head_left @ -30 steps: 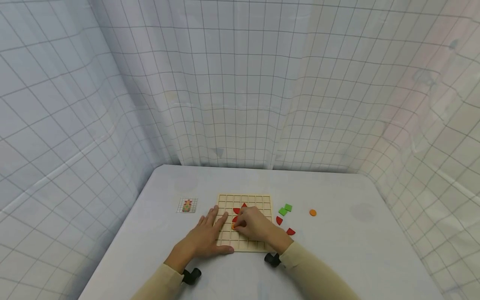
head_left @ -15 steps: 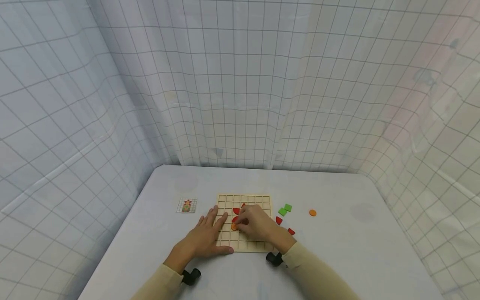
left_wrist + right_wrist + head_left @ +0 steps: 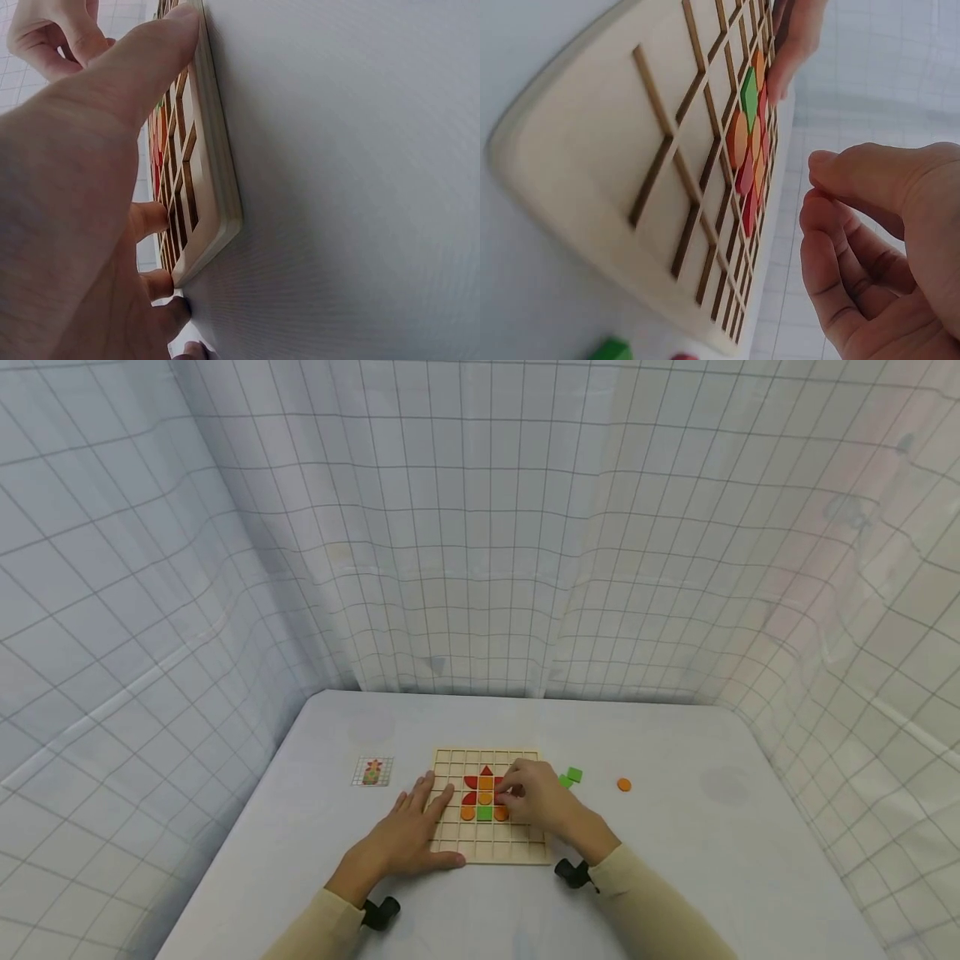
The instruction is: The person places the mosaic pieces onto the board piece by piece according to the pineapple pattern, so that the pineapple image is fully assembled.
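The head view looks forward and down from above the near edge of the table [image 3: 675, 752], taking in the whole wooden grid board [image 3: 487, 852] and the gridded curtain walls behind. The left wrist view sits very close at table level by the board's near left corner [image 3: 214, 225]. The right wrist view looks leftward across the board [image 3: 592, 165] from close range. All three share the board.

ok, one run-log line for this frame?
left hand: flat on grid board | right hand: curled over board, empty | loose: green tiles, orange disc
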Demonstrator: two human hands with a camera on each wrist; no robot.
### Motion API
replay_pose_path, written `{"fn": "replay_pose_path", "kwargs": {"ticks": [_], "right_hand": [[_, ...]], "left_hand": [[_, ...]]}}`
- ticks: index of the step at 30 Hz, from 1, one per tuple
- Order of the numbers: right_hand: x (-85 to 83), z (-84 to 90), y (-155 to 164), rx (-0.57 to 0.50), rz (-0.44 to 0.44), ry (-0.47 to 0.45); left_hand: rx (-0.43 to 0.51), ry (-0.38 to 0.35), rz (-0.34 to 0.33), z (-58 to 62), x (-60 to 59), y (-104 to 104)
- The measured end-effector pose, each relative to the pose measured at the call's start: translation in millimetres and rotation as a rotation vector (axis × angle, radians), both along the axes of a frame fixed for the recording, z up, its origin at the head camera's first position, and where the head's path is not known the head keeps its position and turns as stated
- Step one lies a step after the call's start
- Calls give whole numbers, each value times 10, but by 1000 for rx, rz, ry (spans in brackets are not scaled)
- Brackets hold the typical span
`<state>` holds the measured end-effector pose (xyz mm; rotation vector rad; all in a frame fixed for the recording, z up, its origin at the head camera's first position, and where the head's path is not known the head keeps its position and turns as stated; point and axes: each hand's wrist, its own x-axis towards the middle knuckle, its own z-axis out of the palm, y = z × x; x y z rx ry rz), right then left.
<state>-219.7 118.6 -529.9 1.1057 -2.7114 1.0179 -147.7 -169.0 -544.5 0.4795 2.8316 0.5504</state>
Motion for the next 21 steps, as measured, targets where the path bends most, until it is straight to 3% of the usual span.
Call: {"fn": "replay_pose_path", "kwargs": {"ticks": [21], "right_hand": [[-123, -26, 895, 38, -263, 78]], "left_hand": [[10, -1, 1, -26, 1, -14]]}}
